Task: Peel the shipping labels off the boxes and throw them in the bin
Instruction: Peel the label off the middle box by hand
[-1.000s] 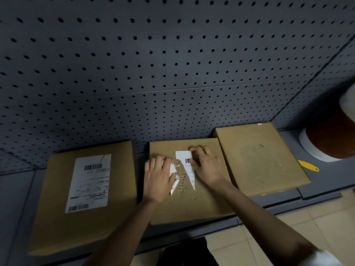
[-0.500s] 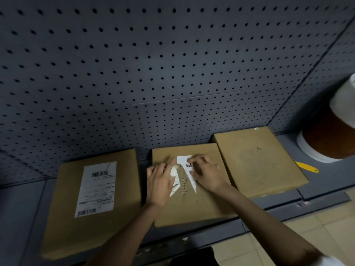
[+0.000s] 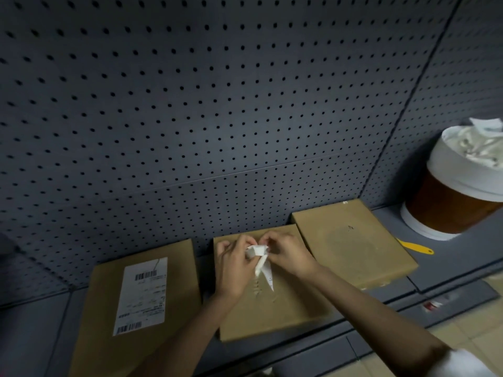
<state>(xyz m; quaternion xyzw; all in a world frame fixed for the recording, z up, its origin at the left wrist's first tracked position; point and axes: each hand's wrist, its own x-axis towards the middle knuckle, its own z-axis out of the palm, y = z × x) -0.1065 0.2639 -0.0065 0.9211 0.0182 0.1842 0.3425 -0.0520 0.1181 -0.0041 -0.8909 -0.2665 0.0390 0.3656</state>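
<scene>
Both hands (image 3: 272, 257) pinching torn label (image 3: 262, 263), tail pointing toward viewer, seemingly lifted

3 flat brown boxes in a row | left box (image 3: 141, 303): white label (image 3: 143, 295) intact | middle box (image 3: 275, 303): torn label (image 3: 261, 258) lifted, crumpled | right box (image 3: 353, 240): bare | bin (image 3: 460, 194): white-lined, far right

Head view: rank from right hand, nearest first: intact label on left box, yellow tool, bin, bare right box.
1. bare right box, just right of the right hand
2. yellow tool, on the shelf further right
3. intact label, on the left box
4. bin, far right
</scene>
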